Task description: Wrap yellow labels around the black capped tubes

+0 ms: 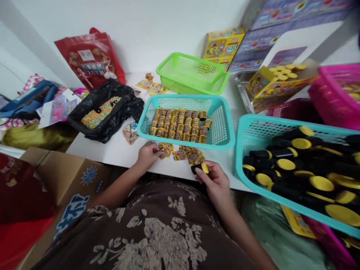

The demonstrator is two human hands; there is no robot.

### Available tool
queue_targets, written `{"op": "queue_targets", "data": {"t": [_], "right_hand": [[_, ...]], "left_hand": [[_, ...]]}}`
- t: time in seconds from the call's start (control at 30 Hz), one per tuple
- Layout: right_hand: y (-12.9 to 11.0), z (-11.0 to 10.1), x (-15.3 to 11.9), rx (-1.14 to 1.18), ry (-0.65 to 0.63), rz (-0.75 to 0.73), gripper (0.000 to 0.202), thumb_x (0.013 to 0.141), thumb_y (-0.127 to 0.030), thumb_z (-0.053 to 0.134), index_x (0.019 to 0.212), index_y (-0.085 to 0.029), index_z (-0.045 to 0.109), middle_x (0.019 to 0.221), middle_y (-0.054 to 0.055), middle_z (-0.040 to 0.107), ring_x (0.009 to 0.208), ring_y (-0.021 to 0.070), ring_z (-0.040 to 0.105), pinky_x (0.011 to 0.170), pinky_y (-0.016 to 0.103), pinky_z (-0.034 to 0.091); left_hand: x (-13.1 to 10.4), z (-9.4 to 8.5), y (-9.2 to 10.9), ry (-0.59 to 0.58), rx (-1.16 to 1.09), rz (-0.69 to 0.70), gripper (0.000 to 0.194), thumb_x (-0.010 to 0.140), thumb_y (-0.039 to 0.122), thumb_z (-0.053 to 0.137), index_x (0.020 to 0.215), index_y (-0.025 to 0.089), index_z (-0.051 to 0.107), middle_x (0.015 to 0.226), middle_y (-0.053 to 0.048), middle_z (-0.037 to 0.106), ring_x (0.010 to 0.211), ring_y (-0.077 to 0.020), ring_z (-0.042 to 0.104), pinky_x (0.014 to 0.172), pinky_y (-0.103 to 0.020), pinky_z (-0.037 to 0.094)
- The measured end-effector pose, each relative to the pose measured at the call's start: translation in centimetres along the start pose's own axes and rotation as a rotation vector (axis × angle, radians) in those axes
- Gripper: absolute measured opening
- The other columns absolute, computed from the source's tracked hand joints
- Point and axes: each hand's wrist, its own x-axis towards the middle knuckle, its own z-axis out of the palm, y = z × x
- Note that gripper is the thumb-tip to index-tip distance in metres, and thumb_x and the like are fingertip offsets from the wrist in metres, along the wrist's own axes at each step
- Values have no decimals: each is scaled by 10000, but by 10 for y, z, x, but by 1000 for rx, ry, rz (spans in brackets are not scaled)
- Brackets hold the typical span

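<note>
White table (112, 152), set against the wall, the person seen close up to its near edge. Brown cardboard box with blue print (67, 172), one, to the person's left. Turquoise openwork plastic basket (239, 157), one, at the right, heaped with black cylindrical containers with yellow caps (286, 164). Second turquoise plastic basket (221, 116), one, mid-table, bearing rows of small yellow-labelled cylinders (180, 125). Red printed carrier bag (92, 60), one, standing at the back left. Lime-green plastic basket (180, 86), one, just behind the second turquoise basket. Tub lined with black plastic (101, 133), one, left of the second turquoise basket.

Hands, two, bare. Right hand (216, 182): thumb and fingers pinching a small black cylinder with a yellow cap (200, 168), held tilted on its side at the table's near edge, left of the heaped basket. Left hand (147, 153): thumb and forefinger pressed together beside the label pile; whether a label lies between them, I cannot tell.

Yellow printed labels (180, 154), a loose scatter, lying between the hands before the second turquoise basket. Tiny multicoloured beads (95, 118), a mass, inside the lined tub.
</note>
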Motion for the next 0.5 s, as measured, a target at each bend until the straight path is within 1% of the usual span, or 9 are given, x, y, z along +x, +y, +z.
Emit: {"op": "queue_targets", "data": {"t": [0.07,0.2,0.37,0.43,0.5], "right_hand": [[0,-1,0,-4,-3,8,403,686,-412,814,966,-231,588,729,-39,615,538,113,572,446,226,438],[1,0,2,-12,-10,7,409,676,-421,820,950,-229,583,726,-37,616,530,119,579,434,225,435],[-5,6,4,-57,-22,7,407,683,-444,806,950,-232,585,738,-32,605,545,121,563,458,239,436],[-9,10,5,-111,-45,-45,382,699,-446,789,948,-233,592,736,-29,599,576,129,559,499,255,450],[-11,15,6,-185,-81,-107,353,717,-444,772,941,-232,600,738,-24,598,604,136,553,544,271,461]], "left_hand": [[1,1,4,34,-79,-30,220,647,250,806,614,176,601,599,34,537,568,-107,465,569,-242,367],[0,3,11,97,-165,-22,249,640,268,806,596,173,579,588,34,547,567,-105,463,575,-245,370],[-2,6,15,102,-276,-55,262,607,266,818,613,172,574,575,43,549,541,-95,462,556,-240,376],[-2,7,14,98,-324,-74,252,593,269,828,682,171,615,587,45,556,543,-96,473,560,-241,390],[-1,8,13,63,-352,-83,248,600,284,826,722,168,643,599,38,566,549,-99,479,566,-244,399]]}}
